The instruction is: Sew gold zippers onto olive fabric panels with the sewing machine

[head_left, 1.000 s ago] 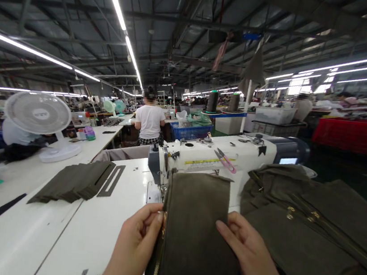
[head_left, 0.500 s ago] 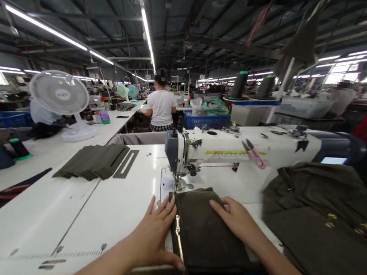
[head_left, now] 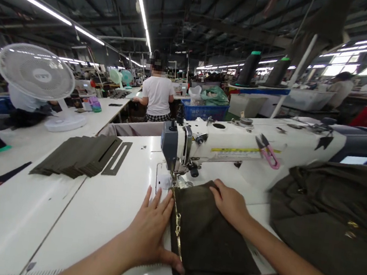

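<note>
A dark olive fabric piece (head_left: 214,236) with a gold metal zipper (head_left: 177,227) along its left edge lies on the white sewing table. Its far end is close to the needle area of the sewing machine (head_left: 181,155). My left hand (head_left: 149,227) lies open with fingers spread, fingertips by the zipper's far part and thumb on its near end. At the fabric's far right edge, my right hand (head_left: 230,204) is closed on the cloth, thumb and forefinger close together; its other fingers are mostly hidden.
Stacked olive pieces (head_left: 76,155) and a slotted strip (head_left: 116,159) lie left. More olive fabric with gold hardware (head_left: 324,219) is heaped right. Pink-handled snips (head_left: 267,152) rest against the machine arm. A white fan (head_left: 38,73) stands left; a person (head_left: 157,95) is ahead.
The view has shifted, so the machine and the heaped fabric appear farther right. Both hands stay on the fabric piece, whose far end sits slightly closer to the needle area.
</note>
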The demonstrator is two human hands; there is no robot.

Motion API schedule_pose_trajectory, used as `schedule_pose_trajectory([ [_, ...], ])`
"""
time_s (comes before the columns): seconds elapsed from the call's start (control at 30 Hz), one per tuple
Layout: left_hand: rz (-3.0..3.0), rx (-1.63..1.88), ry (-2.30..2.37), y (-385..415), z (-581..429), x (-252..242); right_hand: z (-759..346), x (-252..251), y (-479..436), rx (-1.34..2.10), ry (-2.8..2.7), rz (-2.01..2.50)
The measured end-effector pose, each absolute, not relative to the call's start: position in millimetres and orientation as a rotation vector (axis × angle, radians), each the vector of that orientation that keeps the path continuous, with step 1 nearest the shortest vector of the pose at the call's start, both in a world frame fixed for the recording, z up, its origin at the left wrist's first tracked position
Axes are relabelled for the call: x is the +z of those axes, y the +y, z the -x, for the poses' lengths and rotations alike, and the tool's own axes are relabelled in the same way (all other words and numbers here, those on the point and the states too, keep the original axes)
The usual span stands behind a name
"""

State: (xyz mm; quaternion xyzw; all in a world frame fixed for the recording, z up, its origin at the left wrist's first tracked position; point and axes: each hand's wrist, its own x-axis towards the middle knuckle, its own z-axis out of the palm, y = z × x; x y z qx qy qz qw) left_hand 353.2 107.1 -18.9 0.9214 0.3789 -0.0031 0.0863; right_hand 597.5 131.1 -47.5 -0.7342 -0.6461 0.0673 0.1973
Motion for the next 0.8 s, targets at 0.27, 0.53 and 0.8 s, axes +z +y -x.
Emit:
schedule_pose_trajectory([
  [0.27,-2.71,0.051,1.106,97,-354,-26,-564,-49,95,-0.427,-2.192,1.537],
  [0.53,-2.622,0.231,1.606,166,-292,-15,-553,-99,79,-0.122,-2.427,1.187],
  [0.8,-2.644,0.138,1.691,105,-292,-15,-554,-95,82,-0.109,-2.439,1.182],
])
